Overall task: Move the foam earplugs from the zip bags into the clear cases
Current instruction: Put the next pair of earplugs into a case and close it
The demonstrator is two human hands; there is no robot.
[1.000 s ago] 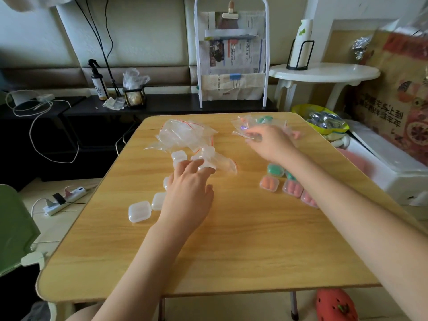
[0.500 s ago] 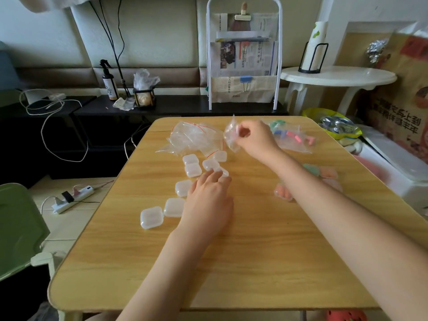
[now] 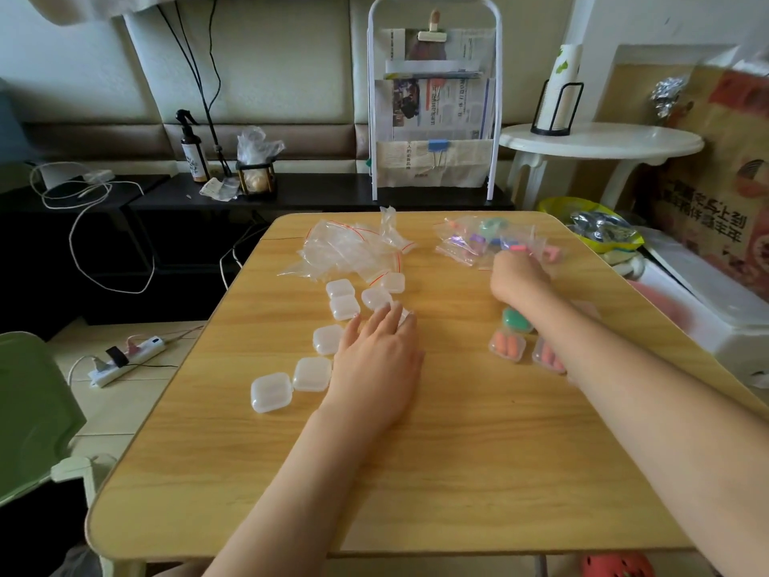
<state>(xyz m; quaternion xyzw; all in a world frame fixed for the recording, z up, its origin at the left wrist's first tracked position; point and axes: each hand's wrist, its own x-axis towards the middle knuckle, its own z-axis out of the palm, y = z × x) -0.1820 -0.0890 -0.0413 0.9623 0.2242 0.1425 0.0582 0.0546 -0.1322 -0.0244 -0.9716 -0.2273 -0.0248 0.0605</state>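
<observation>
left hand (image 3: 376, 360) flat, grip released, fingertips on an empty clear case (image 3: 397, 314) mid-frame | right hand (image 3: 518, 276) reaching to the filled zip bags (image 3: 491, 241) upper right; grip state cannot tell | empty bags (image 3: 349, 251) upper centre; filled cases (image 3: 507, 345) beside right forearm on the surface (image 3: 457, 472)

Single head-worn wide-angle view, looking forward and steeply down from the near edge of the wooden table (image 3: 457, 472), close over both forearms, facing toward 12 o'clock where the white newspaper rack (image 3: 435, 97) stands beyond the far edge.
</observation>
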